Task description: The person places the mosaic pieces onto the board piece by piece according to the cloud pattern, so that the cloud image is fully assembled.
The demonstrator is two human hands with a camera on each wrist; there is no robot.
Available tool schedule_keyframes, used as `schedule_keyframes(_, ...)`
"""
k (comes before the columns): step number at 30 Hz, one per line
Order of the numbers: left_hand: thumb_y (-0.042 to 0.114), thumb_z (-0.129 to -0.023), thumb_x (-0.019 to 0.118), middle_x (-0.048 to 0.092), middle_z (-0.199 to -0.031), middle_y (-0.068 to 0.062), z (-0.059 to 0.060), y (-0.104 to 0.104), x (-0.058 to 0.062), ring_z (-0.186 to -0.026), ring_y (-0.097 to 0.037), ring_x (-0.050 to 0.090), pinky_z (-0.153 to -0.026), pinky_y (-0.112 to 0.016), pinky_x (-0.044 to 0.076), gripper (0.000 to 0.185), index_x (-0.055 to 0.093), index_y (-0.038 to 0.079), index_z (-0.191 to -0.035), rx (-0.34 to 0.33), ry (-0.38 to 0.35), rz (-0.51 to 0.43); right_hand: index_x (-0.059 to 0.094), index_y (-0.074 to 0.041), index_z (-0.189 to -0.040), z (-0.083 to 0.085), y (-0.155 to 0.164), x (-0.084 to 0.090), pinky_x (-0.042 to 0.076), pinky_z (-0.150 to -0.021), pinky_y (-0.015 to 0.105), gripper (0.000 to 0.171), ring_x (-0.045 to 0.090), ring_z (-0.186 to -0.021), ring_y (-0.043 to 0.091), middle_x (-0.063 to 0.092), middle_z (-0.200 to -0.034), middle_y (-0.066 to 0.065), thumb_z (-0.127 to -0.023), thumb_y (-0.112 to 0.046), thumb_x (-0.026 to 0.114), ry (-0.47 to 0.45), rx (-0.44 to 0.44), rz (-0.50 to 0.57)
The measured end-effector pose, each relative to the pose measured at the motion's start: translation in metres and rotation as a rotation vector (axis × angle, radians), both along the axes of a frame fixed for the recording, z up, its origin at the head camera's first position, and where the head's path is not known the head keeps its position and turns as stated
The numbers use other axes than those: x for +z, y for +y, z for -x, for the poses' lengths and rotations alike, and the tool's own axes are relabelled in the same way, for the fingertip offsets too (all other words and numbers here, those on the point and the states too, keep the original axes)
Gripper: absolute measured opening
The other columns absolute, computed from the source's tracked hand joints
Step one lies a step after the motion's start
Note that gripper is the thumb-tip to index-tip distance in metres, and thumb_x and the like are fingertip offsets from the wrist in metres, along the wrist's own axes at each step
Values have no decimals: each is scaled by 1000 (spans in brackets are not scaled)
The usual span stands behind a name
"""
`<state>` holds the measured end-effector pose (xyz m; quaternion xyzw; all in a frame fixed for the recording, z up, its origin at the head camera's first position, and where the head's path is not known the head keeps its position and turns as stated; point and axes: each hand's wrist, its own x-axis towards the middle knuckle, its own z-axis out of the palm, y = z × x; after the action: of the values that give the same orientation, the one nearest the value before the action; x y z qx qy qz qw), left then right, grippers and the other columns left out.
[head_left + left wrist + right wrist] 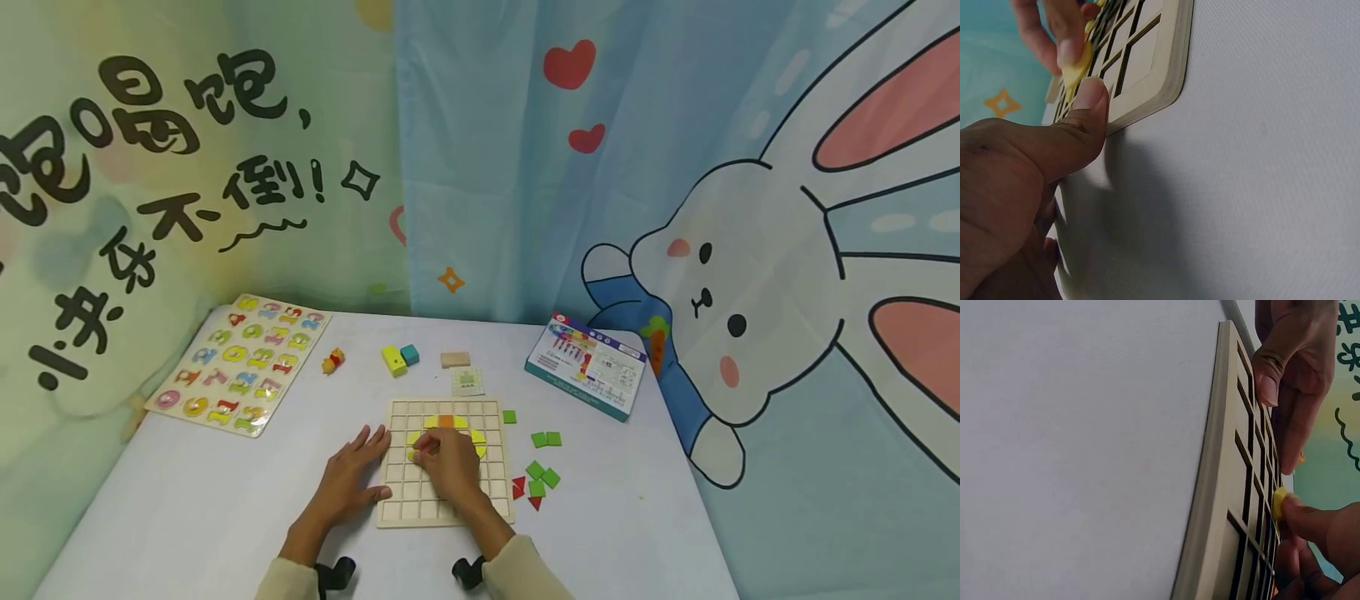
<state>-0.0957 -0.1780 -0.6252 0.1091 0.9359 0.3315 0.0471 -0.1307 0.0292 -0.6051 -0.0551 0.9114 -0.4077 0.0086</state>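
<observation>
Yellow pieces, partly hidden so uncounted, and one orange square sit on one wooden board, seemingly part-filled, lower rows bare. The right hand pinches a yellow piece there; the outstretched left hand touches the board's edge. Six green squares and apparently three red triangles lie beside it.

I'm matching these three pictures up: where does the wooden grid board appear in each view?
Head: grid board low, just left of centre.
Left wrist: grid board at top, left of centre, cut off by the upper edge.
Right wrist: grid board right of centre, running off the bottom.
Shared landmark: left hand at its edge.
</observation>
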Motion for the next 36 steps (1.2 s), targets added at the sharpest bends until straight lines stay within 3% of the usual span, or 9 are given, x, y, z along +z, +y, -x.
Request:
schedule_keyframes(9, 24, -83, 91, 35, -172, -10, 2, 1, 3, -164, -41, 23, -127, -70, 25, 95, 42, 10, -163, -4, -38, 17, 73, -22, -85, 10, -12, 2, 42, -60, 24, 17, 55, -64, 1, 63, -70, -15, -86, -19, 89, -30, -28, -83)
schedule_keyframes(17, 24, -79, 92, 41, -169, -13, 2, 2, 4, -161, -44, 30, -124, -71, 29, 93, 48, 8, -160, 1, 11, -2, 72, -23, -76, 12, -13, 9, 40, -56, 30, 21, 56, -64, 8, 62, -64, -14, -83, -20, 91, -12, -34, -221)
schedule_keyframes(21, 24, -79, 92, 41, -169, -13, 3, 2, 5, -160, -45, 31, -123, -71, 30, 93, 48, 8, -159, -2, 18, 3, 77, -21, -80, 14, -7, 11, 42, -58, 28, 16, 58, -66, 7, 66, -68, -12, -82, -18, 92, -17, 19, -178)
schedule_keyframes(26, 23, -80, 92, 38, -171, -11, 4, 1, 7, -162, -43, 27, -125, -71, 28, 95, 46, 9, -161, 9, -24, 14, 82, -17, -95, 17, 16, 10, 48, -63, 23, 12, 61, -71, 2, 74, -80, -7, -86, -14, 89, 25, 83, -24)
schedule_keyframes(31, 22, -80, 92, 36, -172, -9, 3, 3, 6, -164, -41, 24, -126, -71, 26, 96, 44, 11, -162, 17, -50, 16, 81, -19, -94, 31, 52, 6, 49, -63, 24, 12, 60, -71, 5, 74, -83, -5, -87, -15, 89, 101, -74, 20)
schedule_keyframes(36, 22, -81, 92, 35, -172, -8, 0, 4, 3, -164, -40, 23, -127, -70, 25, 96, 43, 12, -163, 24, -61, 20, 81, -21, -99, 48, 96, 5, 51, -74, 34, 16, 66, -83, 17, 74, -94, -2, -87, -14, 88, 56, -256, -32)
